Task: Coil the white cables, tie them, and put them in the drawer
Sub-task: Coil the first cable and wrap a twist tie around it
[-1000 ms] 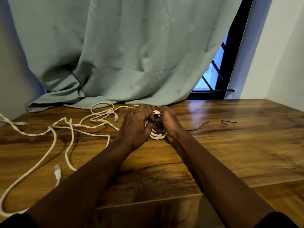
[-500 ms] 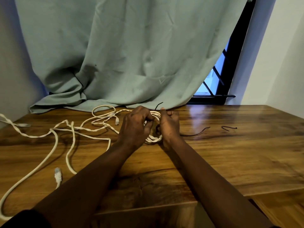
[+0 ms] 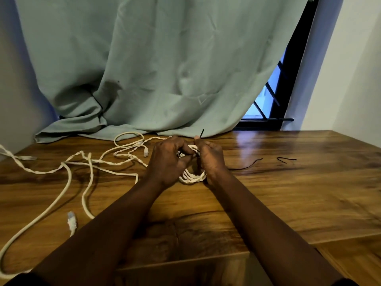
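- On the wooden worktop (image 3: pixel 268 193), both hands grip a coiled white cable (image 3: pixel 192 176).
- Left hand (image 3: pixel 167 162) clenches the coil.
- Right hand (image 3: pixel 210 159) pinches a black tie (image 3: pixel 202 133) upright.
- Loose white cables (image 3: pixel 82 162) sprawl left.

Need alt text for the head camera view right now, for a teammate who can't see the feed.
Two bare hands, left hand and right hand, hold a small coil of white cable on a brown wooden table, the right pinching a thin black tie that sticks up. Loose white cables sprawl left; two more black ties lie right, before a pale green curtain.
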